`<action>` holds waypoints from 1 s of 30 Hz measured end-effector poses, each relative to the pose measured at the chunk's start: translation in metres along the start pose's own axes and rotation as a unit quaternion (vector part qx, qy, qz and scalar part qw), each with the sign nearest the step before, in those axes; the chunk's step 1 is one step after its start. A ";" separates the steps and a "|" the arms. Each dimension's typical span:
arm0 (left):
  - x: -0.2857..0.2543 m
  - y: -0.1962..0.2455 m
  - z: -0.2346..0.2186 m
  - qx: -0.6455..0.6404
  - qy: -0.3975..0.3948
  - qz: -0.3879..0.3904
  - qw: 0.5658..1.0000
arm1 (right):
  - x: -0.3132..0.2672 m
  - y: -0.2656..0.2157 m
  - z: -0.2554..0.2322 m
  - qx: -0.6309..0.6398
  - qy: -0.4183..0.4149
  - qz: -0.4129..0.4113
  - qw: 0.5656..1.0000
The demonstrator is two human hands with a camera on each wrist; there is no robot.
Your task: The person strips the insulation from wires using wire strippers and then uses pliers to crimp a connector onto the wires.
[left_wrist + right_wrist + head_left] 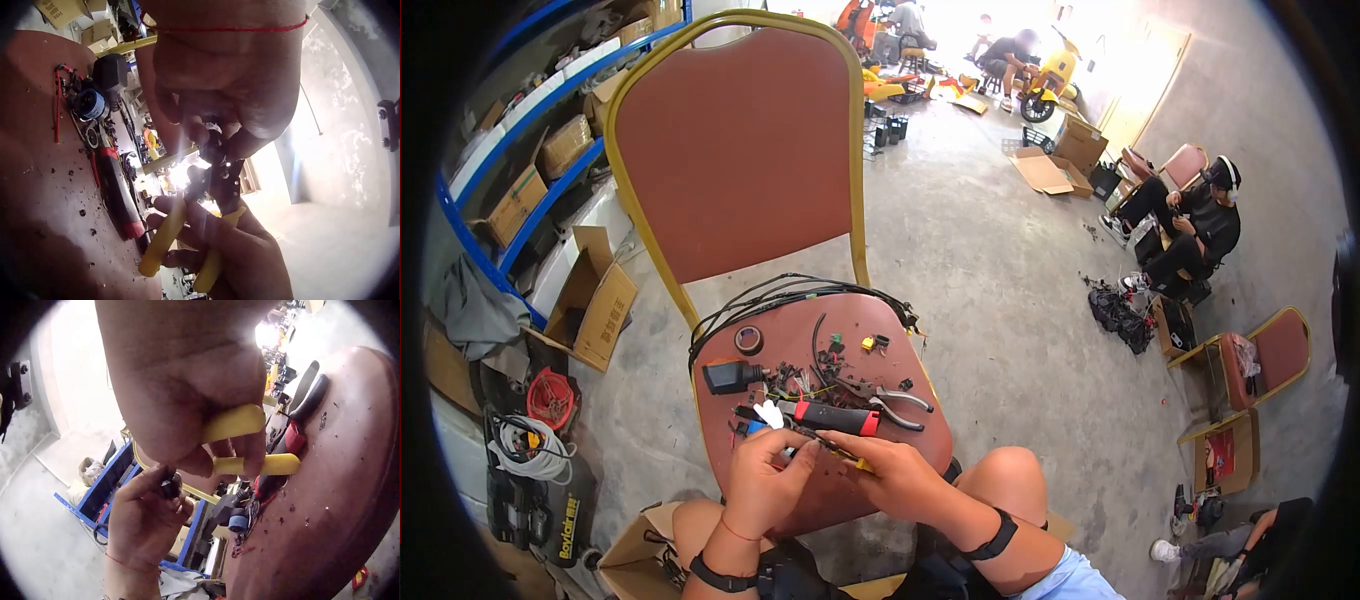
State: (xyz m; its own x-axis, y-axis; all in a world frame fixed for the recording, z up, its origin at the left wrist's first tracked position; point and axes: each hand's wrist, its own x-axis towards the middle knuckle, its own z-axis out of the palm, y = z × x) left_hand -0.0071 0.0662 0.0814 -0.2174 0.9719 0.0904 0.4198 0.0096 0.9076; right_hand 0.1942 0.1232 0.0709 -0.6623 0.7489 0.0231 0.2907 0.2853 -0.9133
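Left hand [770, 480]: fingers pinching small dark part [169, 486], no slack. Right hand [897, 477]: fingers wrapped round yellow-handled tool [235, 424], handles spread some. All above chair seat [785, 322], near side. Red-black tool [837, 418] lying just past hands; pliers [884, 394], scraps, tape roll [749, 340] crowding behind. Black cables [800, 282] along back edge.

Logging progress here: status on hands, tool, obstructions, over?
Right grip holds yellow-handled tool. Left grip pinches small dark part. Red-black tool lies just beyond; no blockage visible.
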 end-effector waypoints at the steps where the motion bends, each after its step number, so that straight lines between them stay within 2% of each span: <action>1: 0.000 0.001 0.000 -0.001 0.001 -0.001 1.000 | 0.000 0.001 0.001 0.005 0.001 0.003 1.000; 4: 0.000 0.003 0.000 -0.008 0.004 -0.006 1.000 | 0.000 0.003 0.005 0.012 0.019 -0.002 1.000; 10: 0.001 0.001 -0.002 -0.004 0.012 -0.009 1.000 | 0.000 -0.004 0.002 -0.019 -0.003 0.031 0.999; 16: 0.001 0.003 -0.002 -0.012 0.011 -0.011 1.000 | -0.001 0.006 0.003 -0.036 0.021 -0.009 0.999; 19: 0.000 0.004 -0.001 0.005 0.010 -0.001 1.000 | -0.001 0.002 0.003 -0.027 0.023 0.010 0.999; 22: 0.000 0.006 0.001 0.010 0.014 0.010 1.000 | 0.002 -0.008 -0.002 0.007 -0.012 0.088 0.996; 25: -0.001 0.008 0.001 0.013 0.012 0.019 1.000 | 0.002 -0.005 0.000 0.017 0.005 0.103 0.995; 28: -0.001 0.004 0.003 0.015 0.012 0.028 0.999 | 0.003 0.003 -0.001 -0.049 -0.019 0.085 0.995; 30: -0.001 0.001 0.004 0.019 0.014 0.040 0.999 | 0.001 0.008 0.002 -0.053 -0.004 0.066 0.996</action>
State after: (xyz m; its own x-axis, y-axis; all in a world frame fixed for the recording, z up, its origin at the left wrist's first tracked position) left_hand -0.0028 0.0666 0.0805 -0.2051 0.9631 0.1743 0.4701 -0.0593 0.8806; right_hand 0.1945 0.1252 0.0630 -0.6194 0.7790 -0.0973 0.4460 0.2471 -0.8602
